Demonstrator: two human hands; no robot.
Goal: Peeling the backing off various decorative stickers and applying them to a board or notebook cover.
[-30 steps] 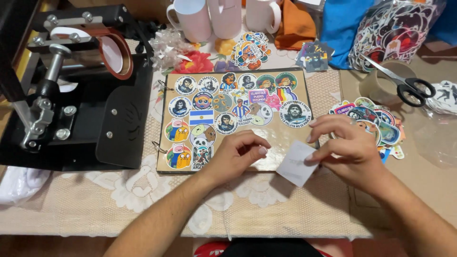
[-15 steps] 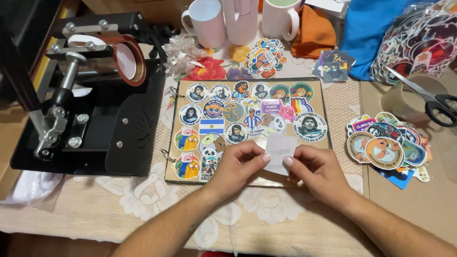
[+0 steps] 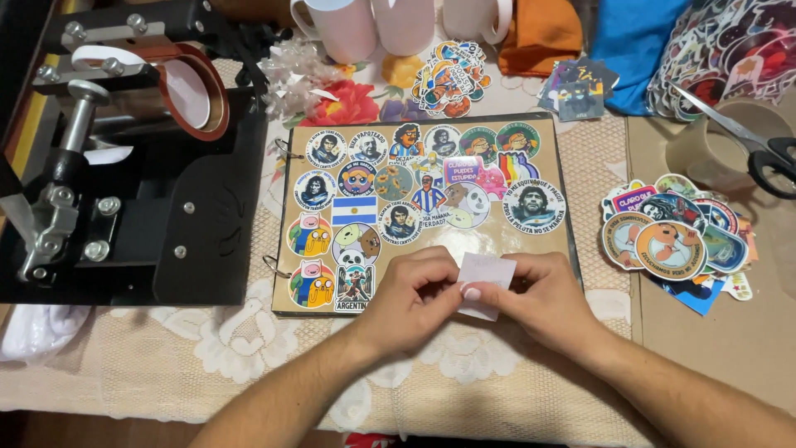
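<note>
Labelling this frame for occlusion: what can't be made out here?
Head view:
- Printed side of the small white paper: faces away, partly covered by the fingers of the left hand and right hand.
- Mugs: tops cut by the upper edge.
- Scissors: handles cut by the right edge.
- Lower stickers in the pile: hidden under the upper ones.

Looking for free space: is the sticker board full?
Not full. The sticker board shows bare brown surface along its lower right, beside both hands' white slip.
</note>
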